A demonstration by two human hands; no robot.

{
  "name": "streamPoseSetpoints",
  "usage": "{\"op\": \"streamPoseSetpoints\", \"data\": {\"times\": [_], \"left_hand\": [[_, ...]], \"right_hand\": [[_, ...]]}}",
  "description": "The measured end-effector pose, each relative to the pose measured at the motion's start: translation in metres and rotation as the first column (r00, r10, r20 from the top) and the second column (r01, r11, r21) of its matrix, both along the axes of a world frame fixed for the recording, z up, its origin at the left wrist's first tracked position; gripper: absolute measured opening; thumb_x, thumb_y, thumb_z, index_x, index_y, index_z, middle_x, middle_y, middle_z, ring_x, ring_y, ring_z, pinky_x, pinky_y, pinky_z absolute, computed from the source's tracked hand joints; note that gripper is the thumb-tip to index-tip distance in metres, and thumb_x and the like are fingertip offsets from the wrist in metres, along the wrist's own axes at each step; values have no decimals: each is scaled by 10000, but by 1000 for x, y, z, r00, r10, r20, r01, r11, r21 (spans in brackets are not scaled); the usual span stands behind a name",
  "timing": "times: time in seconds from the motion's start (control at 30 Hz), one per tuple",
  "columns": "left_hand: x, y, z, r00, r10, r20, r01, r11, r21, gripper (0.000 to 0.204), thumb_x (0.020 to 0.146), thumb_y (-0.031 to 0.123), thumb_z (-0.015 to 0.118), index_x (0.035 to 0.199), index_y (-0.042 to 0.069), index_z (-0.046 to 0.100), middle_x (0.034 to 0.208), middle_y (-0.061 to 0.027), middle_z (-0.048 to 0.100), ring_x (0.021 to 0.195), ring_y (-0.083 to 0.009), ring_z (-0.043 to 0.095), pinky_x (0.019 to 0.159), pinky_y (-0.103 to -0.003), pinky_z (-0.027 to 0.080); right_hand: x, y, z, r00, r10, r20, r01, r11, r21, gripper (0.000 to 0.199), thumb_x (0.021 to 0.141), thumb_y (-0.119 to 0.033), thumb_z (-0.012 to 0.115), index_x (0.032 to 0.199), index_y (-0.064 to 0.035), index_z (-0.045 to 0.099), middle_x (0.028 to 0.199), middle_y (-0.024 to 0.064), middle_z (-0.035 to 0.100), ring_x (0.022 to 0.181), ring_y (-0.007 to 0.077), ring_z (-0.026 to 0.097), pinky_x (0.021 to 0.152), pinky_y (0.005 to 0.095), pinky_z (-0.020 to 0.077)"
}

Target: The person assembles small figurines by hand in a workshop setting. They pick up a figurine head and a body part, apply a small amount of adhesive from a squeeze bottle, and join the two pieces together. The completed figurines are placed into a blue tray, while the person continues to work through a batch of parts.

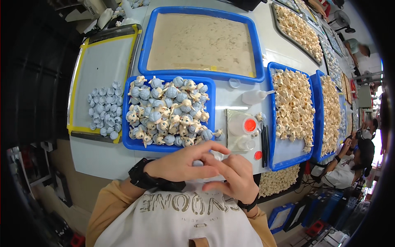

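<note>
White table (90, 158) spreads beyond; near a blue tray (211, 103), left hand (181, 162) and right hand (236, 177) overlap, fingers bent, partly spread (whether they pinch anything is hidden; I cannot tell).

Tan sleeves (111, 201) flank a white top (164, 226) with large, worn brownish letters (187, 202) across its chest, a line of small faint print (200, 219) beneath, then a little oval mark (200, 225) and, lower down, a brown patch (198, 242). Above the bare left hand (181, 162) sits a chunky black wristband (142, 173) with a broad loose strap; the bare right hand (232, 175) has a slimmer black band (248, 205) at the wrist
</note>
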State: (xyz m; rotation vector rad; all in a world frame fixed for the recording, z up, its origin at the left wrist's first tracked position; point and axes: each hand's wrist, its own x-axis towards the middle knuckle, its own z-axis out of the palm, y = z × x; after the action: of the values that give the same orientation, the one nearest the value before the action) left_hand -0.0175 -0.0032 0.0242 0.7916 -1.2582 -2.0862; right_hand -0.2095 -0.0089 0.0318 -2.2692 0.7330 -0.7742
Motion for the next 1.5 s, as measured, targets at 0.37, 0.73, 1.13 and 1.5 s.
{"op": "streamPoseSetpoints", "data": {"times": [0.37, 0.73, 1.13, 1.5], "left_hand": [[94, -4, 5, 259, 755, 603, -356, 655, -667, 550, 672, 49, 692, 1169, 33, 457, 789, -10, 472, 780, -112, 453, 790, -247, 370], [2, 6, 20, 858, 512, -27, -505, 834, -222, 306, 839, 110, 439, 1102, -45, 414, 979, -134, 515, 682, -99, 498, 519, -217, 443], [-21, -5, 5, 999, 2, 43, 4, 992, -123, 187, 787, 25, 553, 959, -16, 613, 948, -109, 606, 848, -159, 575, 705, -231, 427], [-26, -3, 4, 995, 6, -103, 14, 981, 194, 287, 799, -3, 543, 1085, -18, 542, 1038, -112, 553, 876, -137, 548, 710, -234, 455]], "right_hand": [[25, 30, 90, -173, 14, 985, -852, 499, -157, 378, 902, -362, 353, 938, -9, 483, 1076, 309, 473, 927, 365, 488, 788, 430, 381], [8, 40, 100, -124, -123, 985, -733, 681, -7, 306, 911, -255, 328, 816, -18, 497, 1006, 267, 497, 825, 337, 488, 705, 412, 389], [-154, -14, 61, 652, -756, 64, 758, 645, -97, 236, 769, -8, 490, 993, 12, 562, 908, 118, 588, 771, 177, 563, 647, 276, 462], [-237, -38, -18, 283, -928, -244, 848, 361, -388, 204, 704, -30, 634, 902, -16, 584, 836, 104, 571, 736, 236, 557, 651, 316, 441]]}}
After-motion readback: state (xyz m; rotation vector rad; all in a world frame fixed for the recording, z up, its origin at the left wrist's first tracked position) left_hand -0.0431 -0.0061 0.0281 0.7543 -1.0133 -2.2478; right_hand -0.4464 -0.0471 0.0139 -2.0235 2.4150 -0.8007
